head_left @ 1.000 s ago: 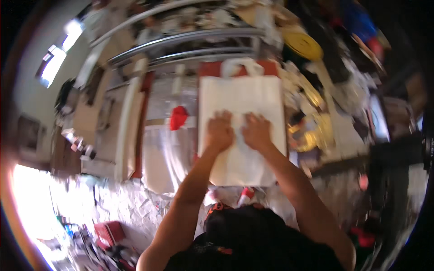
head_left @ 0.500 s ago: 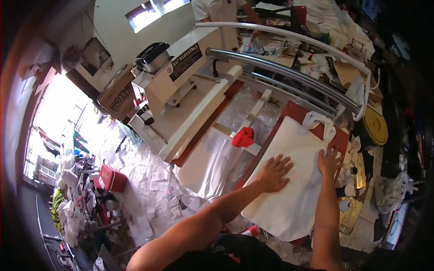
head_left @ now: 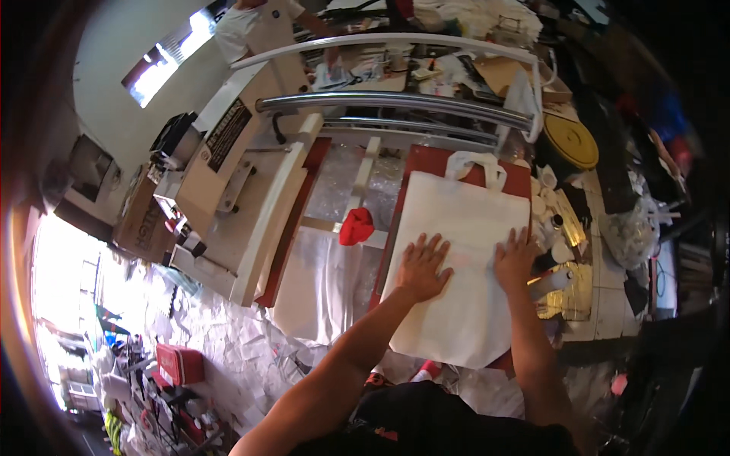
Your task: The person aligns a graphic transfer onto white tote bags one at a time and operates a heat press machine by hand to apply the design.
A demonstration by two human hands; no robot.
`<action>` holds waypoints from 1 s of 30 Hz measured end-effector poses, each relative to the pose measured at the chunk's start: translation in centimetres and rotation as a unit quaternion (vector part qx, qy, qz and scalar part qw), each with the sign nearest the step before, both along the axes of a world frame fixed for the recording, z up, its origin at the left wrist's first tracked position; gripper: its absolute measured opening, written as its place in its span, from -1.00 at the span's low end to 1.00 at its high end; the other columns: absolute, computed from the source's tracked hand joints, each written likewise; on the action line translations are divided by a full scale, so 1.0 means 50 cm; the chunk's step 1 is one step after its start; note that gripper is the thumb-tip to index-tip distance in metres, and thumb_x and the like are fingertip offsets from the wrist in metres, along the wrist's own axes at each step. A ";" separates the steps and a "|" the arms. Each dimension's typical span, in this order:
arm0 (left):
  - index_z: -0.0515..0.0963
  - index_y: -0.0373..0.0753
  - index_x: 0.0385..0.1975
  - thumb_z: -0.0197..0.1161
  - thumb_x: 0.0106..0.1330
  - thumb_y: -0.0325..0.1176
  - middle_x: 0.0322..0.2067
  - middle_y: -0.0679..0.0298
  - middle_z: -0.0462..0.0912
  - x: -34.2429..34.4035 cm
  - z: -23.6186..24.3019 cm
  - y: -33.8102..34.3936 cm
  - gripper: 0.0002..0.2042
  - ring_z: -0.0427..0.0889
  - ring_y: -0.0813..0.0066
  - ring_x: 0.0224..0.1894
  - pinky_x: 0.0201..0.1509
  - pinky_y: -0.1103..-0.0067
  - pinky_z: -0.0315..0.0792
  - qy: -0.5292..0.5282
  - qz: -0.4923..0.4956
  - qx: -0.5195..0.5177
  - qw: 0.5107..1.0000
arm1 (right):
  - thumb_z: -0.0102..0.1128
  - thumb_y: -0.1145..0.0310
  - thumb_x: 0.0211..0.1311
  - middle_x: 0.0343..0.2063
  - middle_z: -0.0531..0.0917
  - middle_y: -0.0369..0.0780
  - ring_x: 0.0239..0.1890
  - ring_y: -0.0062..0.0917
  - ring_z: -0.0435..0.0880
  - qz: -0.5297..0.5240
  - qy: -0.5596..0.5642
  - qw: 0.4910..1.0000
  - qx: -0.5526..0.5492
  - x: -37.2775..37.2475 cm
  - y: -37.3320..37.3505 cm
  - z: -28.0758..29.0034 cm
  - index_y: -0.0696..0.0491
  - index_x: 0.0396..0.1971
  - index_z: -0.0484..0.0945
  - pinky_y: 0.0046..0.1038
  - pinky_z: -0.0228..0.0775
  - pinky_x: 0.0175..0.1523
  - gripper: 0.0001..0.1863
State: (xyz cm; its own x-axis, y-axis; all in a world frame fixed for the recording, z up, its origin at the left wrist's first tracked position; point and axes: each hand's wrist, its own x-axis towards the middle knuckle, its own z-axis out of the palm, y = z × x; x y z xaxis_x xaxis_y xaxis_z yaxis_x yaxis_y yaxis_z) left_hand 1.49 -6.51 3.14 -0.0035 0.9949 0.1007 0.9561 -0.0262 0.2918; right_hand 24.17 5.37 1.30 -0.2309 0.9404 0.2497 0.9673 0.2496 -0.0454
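A white tote bag lies flat on a red padded board, its white handles at the far end. My left hand rests open on the left middle of the bag, fingers spread. At the bag's right edge, my right hand lies open with its fingers apart. Left of the board, a red cloth bundle sits on a white frame bar, above more white fabric.
A white press machine with steel rails stands left and behind. A co-worker is at a cluttered rear table. A yellow-lidded bucket, bottles and gold foil are at the right. Paper scraps cover the floor.
My right hand has moved from the bag's middle to its right edge, while my left hand stays flat on it. The view has swung, bringing the machine and co-worker more into sight.
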 end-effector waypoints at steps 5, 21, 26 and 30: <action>0.16 0.00 0.41 -0.03 0.37 0.10 0.45 0.24 0.04 -0.009 -0.011 -0.011 -0.36 -0.08 0.07 0.50 0.48 0.12 -0.11 0.015 0.010 -0.010 1.000 | 0.09 0.02 0.29 0.39 0.16 0.01 0.43 0.10 0.00 0.210 0.023 0.970 -0.123 -0.011 -0.289 0.070 0.03 0.34 0.27 0.10 -0.13 0.43 -0.32; 0.47 -0.26 0.09 0.25 0.26 -0.25 0.11 -0.05 0.50 -0.077 0.099 -0.156 -0.58 0.47 -0.09 0.13 0.19 0.21 0.35 -0.105 0.052 0.153 0.981 | 0.26 0.25 0.22 -0.19 0.63 0.03 -0.14 -0.13 0.64 -0.011 0.352 0.935 -0.043 0.239 -0.378 0.041 0.26 -0.09 0.52 -0.24 0.49 -0.05 -0.60; 0.45 -0.29 0.09 0.26 0.24 -0.21 -0.01 -0.09 0.54 -0.086 0.044 -0.283 -0.54 0.53 -0.08 0.02 0.05 0.23 0.44 -0.179 0.154 0.024 0.971 | 0.32 0.23 0.15 -0.40 0.67 -0.04 -0.33 -0.25 0.70 -0.056 0.440 0.894 -0.072 0.218 -0.388 0.005 0.26 -0.25 0.56 -0.33 0.53 -0.18 -0.63; 0.45 -0.32 0.08 0.30 0.20 -0.20 -0.21 -0.05 0.61 -0.096 -0.010 -0.311 -0.51 0.60 -0.02 -0.10 -0.02 0.25 0.46 -0.247 0.229 0.000 0.941 | 0.33 0.24 0.13 -0.40 0.67 -0.06 -0.35 -0.24 0.68 -0.074 0.453 0.880 -0.121 0.183 -0.387 0.015 0.23 -0.27 0.57 -0.30 0.51 -0.19 -0.65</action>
State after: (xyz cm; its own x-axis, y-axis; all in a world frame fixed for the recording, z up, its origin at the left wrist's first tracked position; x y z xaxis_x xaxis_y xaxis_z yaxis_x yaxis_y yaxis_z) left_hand -3.31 -22.07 2.62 -0.4790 0.8774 -0.0259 0.6141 0.3561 0.7043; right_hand 33.31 -13.98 2.06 0.0887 0.9944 0.0567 0.5274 0.0014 -0.8496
